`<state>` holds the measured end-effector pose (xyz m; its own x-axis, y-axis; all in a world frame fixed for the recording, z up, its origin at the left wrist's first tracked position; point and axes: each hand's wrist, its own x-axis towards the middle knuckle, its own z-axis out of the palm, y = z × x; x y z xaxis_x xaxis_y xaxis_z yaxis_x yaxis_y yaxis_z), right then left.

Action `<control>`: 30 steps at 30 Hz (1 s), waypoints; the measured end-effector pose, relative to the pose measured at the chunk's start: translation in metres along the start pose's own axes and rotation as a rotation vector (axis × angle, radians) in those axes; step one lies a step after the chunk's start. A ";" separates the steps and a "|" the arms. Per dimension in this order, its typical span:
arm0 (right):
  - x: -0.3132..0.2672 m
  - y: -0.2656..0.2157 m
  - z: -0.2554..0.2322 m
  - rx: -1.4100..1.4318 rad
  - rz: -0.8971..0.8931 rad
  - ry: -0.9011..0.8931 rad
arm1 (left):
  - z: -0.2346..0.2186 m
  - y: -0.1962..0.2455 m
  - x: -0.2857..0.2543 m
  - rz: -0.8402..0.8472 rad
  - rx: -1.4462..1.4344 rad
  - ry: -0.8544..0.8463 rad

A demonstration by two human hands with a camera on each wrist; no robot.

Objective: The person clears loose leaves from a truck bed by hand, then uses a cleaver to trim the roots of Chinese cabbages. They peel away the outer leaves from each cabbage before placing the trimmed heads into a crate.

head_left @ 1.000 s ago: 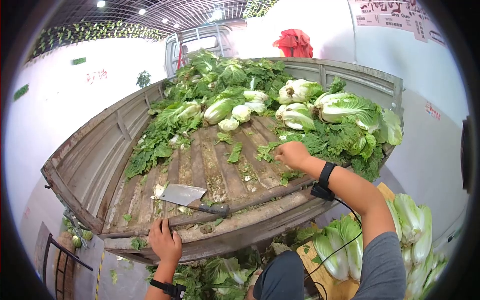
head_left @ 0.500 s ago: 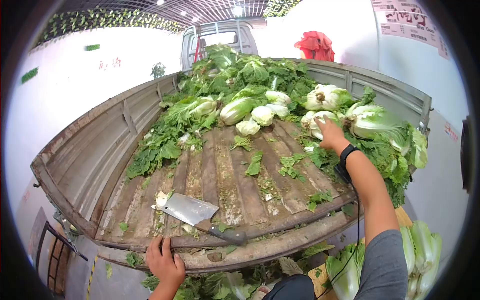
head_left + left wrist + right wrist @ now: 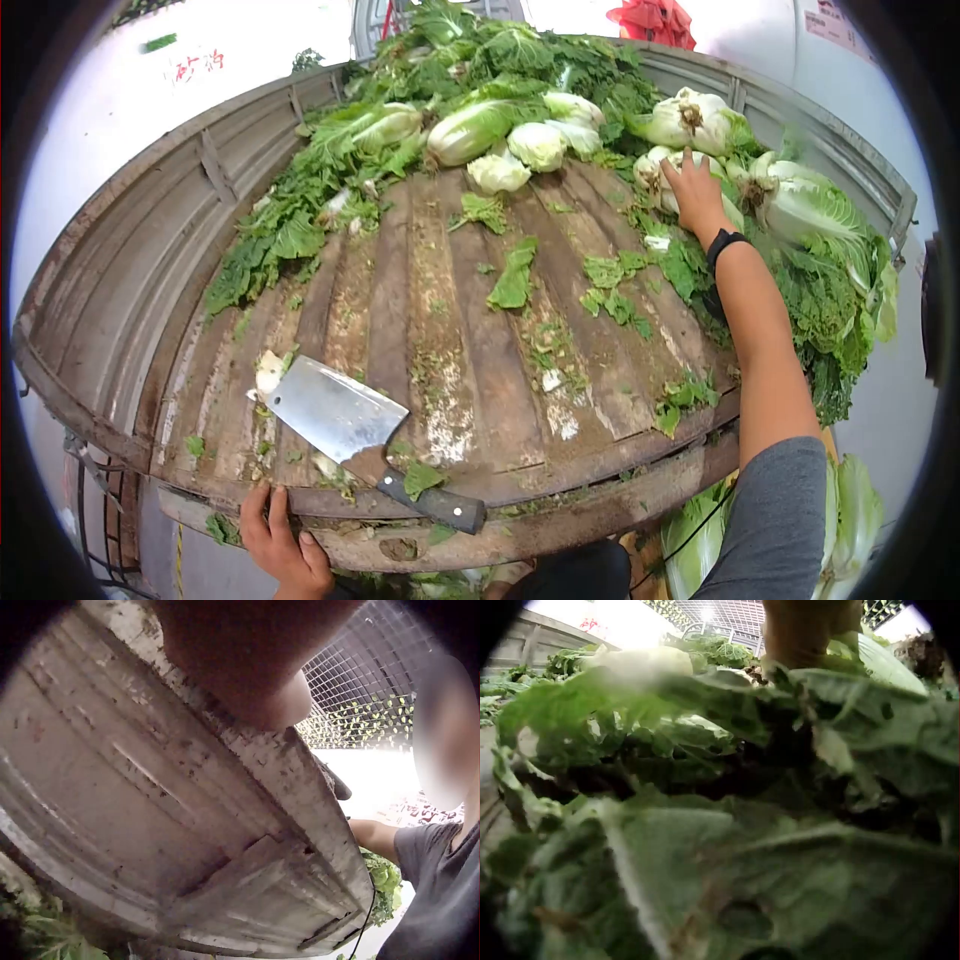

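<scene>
My right hand [image 3: 702,198] reaches to the right side of a truck bed [image 3: 440,330], its fingers spread and bent over a napa cabbage [image 3: 649,172]. In the right wrist view, leaves [image 3: 780,877] fill the foreground and part of the hand shows at the top. My left hand [image 3: 285,550] rests with its fingers over the bed's near edge [image 3: 350,545]. Just beyond it lies a cleaver [image 3: 340,410], blade flat, its dark handle pointing right and toward me. A pale cabbage scrap [image 3: 268,372] touches the blade's far left corner.
More napa cabbages stand close around the right hand, one behind [image 3: 690,118] and one to the right [image 3: 810,200]. A leafy heap [image 3: 490,50] covers the far end. Trimmed cabbages [image 3: 690,530] lie below at right. The left side wall [image 3: 150,190] bounds the bed.
My right hand has moved forward from over the near right part of the bed onto the napa cabbage. The left hand stays at the near edge. The head view has come closer and lower.
</scene>
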<state>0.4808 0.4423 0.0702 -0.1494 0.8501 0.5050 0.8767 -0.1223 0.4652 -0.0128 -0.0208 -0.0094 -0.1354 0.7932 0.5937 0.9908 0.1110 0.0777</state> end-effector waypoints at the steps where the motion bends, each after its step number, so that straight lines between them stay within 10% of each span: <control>1: 0.001 0.000 0.006 -0.028 -0.010 0.026 | 0.001 -0.004 -0.001 0.014 0.018 -0.001; 12: -0.001 0.014 0.018 0.005 -0.109 0.074 | 0.001 -0.008 -0.003 0.048 0.034 0.040; 20: -0.037 0.034 -0.037 0.416 -0.105 -0.242 | 0.002 -0.007 -0.001 0.081 -0.008 0.127; 30: -0.247 -0.010 -0.147 0.835 -0.189 -0.114 | -0.002 -0.004 -0.011 0.066 0.029 0.119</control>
<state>0.4419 0.1584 0.0483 -0.3190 0.8699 0.3763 0.8973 0.4050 -0.1755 -0.0157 -0.0307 -0.0149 -0.0663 0.7227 0.6880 0.9968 0.0795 0.0125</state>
